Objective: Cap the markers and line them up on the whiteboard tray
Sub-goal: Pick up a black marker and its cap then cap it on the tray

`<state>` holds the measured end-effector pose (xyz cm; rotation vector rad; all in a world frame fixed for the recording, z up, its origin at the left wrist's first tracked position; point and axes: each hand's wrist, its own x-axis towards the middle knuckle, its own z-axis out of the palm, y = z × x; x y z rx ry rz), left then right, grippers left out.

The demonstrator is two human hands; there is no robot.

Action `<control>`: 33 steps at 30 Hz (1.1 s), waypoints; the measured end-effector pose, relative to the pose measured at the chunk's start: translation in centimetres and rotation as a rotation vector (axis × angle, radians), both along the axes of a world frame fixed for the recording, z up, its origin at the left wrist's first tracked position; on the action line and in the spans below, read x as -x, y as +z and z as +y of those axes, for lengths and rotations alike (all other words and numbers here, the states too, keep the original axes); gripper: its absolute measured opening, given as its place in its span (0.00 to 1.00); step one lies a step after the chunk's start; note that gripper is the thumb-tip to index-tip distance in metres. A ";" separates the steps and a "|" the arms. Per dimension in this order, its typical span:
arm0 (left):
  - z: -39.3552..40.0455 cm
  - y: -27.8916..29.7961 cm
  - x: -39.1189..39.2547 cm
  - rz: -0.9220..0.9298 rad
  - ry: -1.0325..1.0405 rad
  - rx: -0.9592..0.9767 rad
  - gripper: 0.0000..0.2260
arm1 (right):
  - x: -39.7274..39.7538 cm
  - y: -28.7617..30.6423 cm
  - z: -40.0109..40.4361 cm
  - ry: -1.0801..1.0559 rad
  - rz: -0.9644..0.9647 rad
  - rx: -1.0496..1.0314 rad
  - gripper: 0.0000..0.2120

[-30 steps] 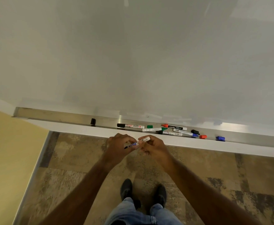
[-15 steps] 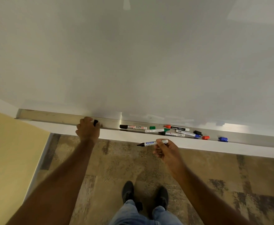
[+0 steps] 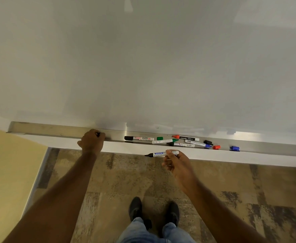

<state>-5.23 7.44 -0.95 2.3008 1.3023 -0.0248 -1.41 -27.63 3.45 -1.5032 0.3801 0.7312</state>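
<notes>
five tray markers [image 3: 138, 138], four loose caps [image 3: 159, 138]

My left hand [image 3: 92, 142] covers nearly all of the black cap [image 3: 98, 134] on the tray [image 3: 56, 129]; only a sliver shows past my fingers. Right of that cap, the tray runs off the picture's edge. The small print on the marker [image 3: 161, 153] in my right hand [image 3: 178, 164] is unreadable.

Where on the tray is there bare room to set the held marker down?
Bare: tray from its left end to the left hand, and the gap from that hand to the black-capped marker. Crowded: the marker-and-cap cluster beyond.
</notes>
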 end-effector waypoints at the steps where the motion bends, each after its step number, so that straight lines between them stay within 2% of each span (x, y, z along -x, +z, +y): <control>1: -0.9 0.9 0.3 -0.090 0.063 0.119 0.10 | 0.0 0.1 0.1 -0.015 0.004 -0.010 0.11; 3: -3.6 2.8 1.0 -0.295 0.175 0.427 0.06 | -0.1 0.3 0.3 -0.045 0.010 -0.034 0.10; 5: -6.5 4.3 2.1 -0.396 0.206 0.661 0.05 | -0.1 0.6 0.5 -0.068 0.015 -0.065 0.10; 10: -11.0 4.7 3.9 -0.532 0.253 1.019 0.08 | -0.1 0.9 1.1 -0.116 0.041 -0.124 0.09; 13: -12.4 5.3 4.0 -0.563 0.192 1.061 0.10 | -0.1 1.2 1.5 -0.149 0.053 -0.139 0.08; 23: -13.2 6.7 3.1 -0.543 0.013 0.979 0.11 | 0.1 1.8 1.9 -0.166 0.054 -0.182 0.09; 33: -15.0 6.6 2.7 -0.578 0.075 1.012 0.13 | 1.0 2.0 1.4 -0.138 0.034 -0.250 0.09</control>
